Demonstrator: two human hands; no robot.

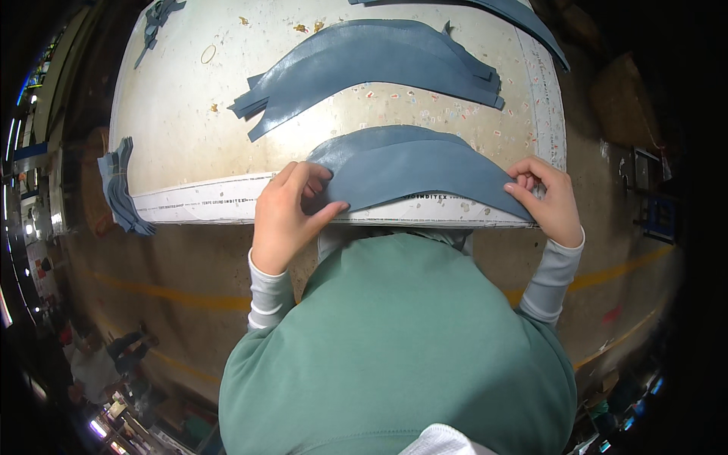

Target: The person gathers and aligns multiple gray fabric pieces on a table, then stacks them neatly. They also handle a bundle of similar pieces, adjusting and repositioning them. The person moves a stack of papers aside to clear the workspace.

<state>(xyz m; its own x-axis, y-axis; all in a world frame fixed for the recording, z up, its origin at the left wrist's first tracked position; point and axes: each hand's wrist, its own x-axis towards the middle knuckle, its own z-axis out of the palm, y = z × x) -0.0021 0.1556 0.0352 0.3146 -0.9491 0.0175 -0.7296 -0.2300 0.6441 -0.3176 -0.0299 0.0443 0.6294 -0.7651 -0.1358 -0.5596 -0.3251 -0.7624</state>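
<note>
Two layered, curved blue leather-like pieces (413,176) lie at the table's near edge. My left hand (284,212) holds their left end, its fingers curled on top and its thumb along the near edge. At the right end, my right hand (552,199) pinches the tip between thumb and fingers. How many layers are in each grip is hidden. Beyond them lies a stack of similar curved blue pieces (371,64), its ends fanned out unevenly.
A white worktable (189,114) carries scattered scraps. More blue pieces (523,23) lie at the far right edge. A banded bundle of blue strips (119,186) hangs over the left edge. Small blue strips (155,26) lie at the far left, near a loose rubber band (208,54).
</note>
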